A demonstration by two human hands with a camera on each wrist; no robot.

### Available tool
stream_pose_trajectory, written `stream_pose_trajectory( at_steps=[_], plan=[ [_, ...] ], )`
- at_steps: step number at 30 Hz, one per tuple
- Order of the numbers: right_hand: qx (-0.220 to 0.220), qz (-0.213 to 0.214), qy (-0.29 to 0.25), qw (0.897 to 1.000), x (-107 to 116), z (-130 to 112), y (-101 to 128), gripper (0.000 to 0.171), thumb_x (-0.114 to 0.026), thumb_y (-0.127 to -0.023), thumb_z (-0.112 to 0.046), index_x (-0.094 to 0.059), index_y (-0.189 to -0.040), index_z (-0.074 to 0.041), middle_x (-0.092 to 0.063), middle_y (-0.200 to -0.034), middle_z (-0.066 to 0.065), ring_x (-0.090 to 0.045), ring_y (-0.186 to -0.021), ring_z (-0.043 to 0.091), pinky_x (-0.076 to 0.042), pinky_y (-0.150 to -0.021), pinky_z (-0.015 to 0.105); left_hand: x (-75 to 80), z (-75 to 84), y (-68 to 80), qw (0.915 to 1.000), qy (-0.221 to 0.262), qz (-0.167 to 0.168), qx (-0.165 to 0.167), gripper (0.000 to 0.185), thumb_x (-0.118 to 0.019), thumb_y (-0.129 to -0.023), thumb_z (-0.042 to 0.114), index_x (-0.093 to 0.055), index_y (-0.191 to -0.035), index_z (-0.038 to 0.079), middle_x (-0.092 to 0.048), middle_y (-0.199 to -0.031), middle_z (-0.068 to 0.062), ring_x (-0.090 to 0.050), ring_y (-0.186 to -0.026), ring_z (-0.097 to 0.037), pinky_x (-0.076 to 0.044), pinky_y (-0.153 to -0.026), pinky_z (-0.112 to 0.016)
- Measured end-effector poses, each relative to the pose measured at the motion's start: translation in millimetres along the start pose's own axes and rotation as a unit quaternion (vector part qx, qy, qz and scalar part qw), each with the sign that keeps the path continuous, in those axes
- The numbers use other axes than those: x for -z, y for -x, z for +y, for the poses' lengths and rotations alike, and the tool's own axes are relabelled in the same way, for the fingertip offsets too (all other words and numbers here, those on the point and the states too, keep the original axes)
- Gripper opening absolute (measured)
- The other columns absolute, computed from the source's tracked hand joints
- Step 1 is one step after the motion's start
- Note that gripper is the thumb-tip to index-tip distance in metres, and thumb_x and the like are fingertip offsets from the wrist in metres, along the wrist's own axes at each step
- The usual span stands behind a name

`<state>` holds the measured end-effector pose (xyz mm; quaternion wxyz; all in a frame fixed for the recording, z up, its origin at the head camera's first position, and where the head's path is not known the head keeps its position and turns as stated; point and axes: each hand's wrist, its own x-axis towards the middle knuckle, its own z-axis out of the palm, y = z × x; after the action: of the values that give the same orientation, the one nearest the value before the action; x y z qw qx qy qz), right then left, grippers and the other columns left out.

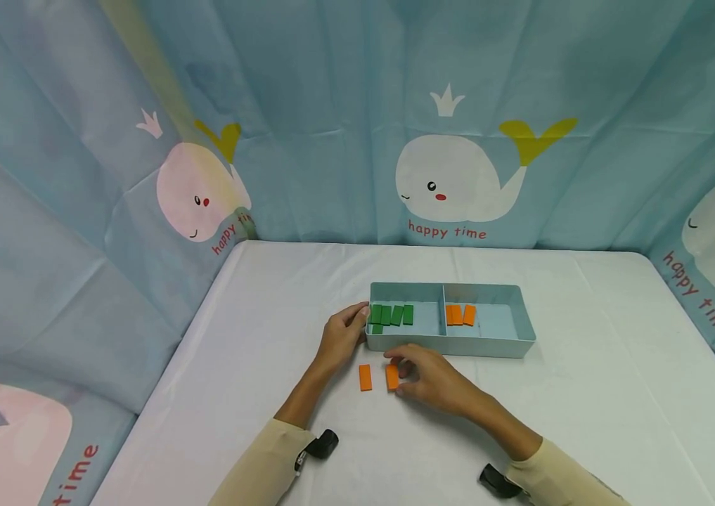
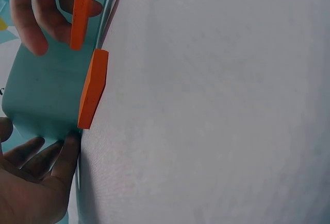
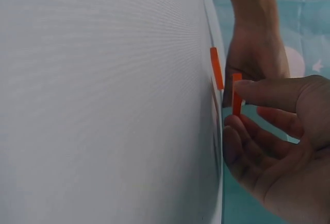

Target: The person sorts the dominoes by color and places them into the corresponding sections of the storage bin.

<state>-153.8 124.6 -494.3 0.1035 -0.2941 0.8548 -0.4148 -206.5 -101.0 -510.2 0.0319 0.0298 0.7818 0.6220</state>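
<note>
My right hand [image 1: 436, 379] pinches an orange rectangular tile [image 1: 391, 377] between thumb and fingertips, just in front of the box; the right wrist view shows this tile [image 3: 237, 94] raised off the white cloth. To its left, a second orange tile [image 1: 365, 377] lies flat on the table. A blue-green divided box [image 1: 452, 345] stands beyond both hands. At the box's left end my left hand [image 1: 339, 339] grips the wall, thumb by the rim and fingers against the outside. Several green tiles [image 1: 385, 315] are in the left compartment, and three orange tiles [image 1: 455, 315] in the right.
A white cloth covers the table [image 1: 597, 365]. Behind it and along both sides hangs a blue curtain [image 1: 332, 140] with printed whales. Black wrist cameras, one of them the left camera [image 1: 323, 444], sit at the beige sleeves [image 1: 265, 460].
</note>
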Motion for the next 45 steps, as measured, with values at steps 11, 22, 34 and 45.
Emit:
stream_pose_trajectory(
  at_steps=[11, 22, 34, 45],
  plan=[
    [-0.004, 0.016, -0.015, 1.000, 10.2, 0.7, 13.0, 0.056, -0.083, -0.088, 0.002, -0.065, -0.140, -0.005, -0.071, -0.127, 0.003, -0.070, -0.105, 0.020, -0.063, -0.088, 0.035, -0.1, 0.6, 0.2, 1.0000, -0.004, 0.002, 0.000, 0.054, -0.056, -0.111, 0.043, -0.058, -0.152, 0.006, -0.064, -0.147, -0.016, -0.066, -0.127, -0.029, -0.063, -0.093, -0.034],
    [-0.020, 0.039, -0.030, 0.999, 32.0, -4.8, 27.2, 0.053, -0.083, -0.090, -0.002, -0.065, -0.140, -0.007, -0.071, -0.128, 0.000, -0.070, -0.105, 0.017, -0.063, -0.085, 0.034, 0.0, -1.2, -1.9, 0.9999, -0.007, 0.000, 0.012, 0.055, -0.056, -0.111, 0.045, -0.058, -0.153, 0.008, -0.063, -0.149, -0.012, -0.065, -0.127, -0.025, -0.063, -0.093, -0.032],
    [-0.029, 0.071, -0.038, 0.996, 55.9, -0.7, 41.1, 0.050, -0.081, -0.093, -0.006, -0.066, -0.140, -0.013, -0.071, -0.131, -0.002, -0.069, -0.109, 0.016, -0.062, -0.087, 0.033, -0.6, 0.3, 0.0, 0.9999, -0.010, 0.004, 0.004, 0.053, -0.055, -0.112, 0.042, -0.058, -0.152, 0.007, -0.063, -0.148, -0.014, -0.065, -0.126, -0.027, -0.063, -0.093, -0.034],
    [-0.014, 0.116, -0.029, 0.993, 74.2, 4.4, 51.5, 0.050, -0.079, -0.094, -0.004, -0.065, -0.141, -0.016, -0.072, -0.132, 0.002, -0.070, -0.107, 0.020, -0.062, -0.086, 0.029, -1.2, 1.9, 1.1, 0.9999, -0.010, 0.007, 0.011, 0.053, -0.055, -0.112, 0.043, -0.059, -0.152, 0.009, -0.063, -0.148, -0.012, -0.065, -0.126, -0.026, -0.063, -0.094, -0.034]
  ],
)
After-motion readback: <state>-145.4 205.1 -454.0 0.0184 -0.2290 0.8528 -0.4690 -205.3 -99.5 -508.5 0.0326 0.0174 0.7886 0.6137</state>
